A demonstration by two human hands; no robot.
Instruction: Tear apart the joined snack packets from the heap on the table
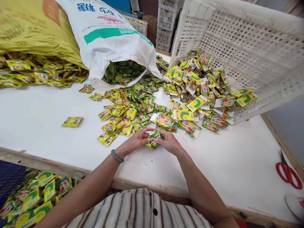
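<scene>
Near the table's front edge, my left hand (137,140) and my right hand (168,142) hold a small green and yellow packet (153,140) between their fingertips. A wristband is on my left wrist. Just beyond my fingers lies a flat yellow, red and green box (163,120) with a white open flap. Yellow packets (115,123) are piled to the left of it, and green packets (142,98) spill from the mouth of a white sack (114,41). Many small boxes (194,104) are heaped at the right.
A tipped white crate (256,47) stands behind the boxes. Red-handled scissors (288,174) lie at the far right. A yellow sack (40,28) with packets fills the back left. One yellow packet (72,122) lies apart. Filled boxes (40,196) sit below the table's left front edge.
</scene>
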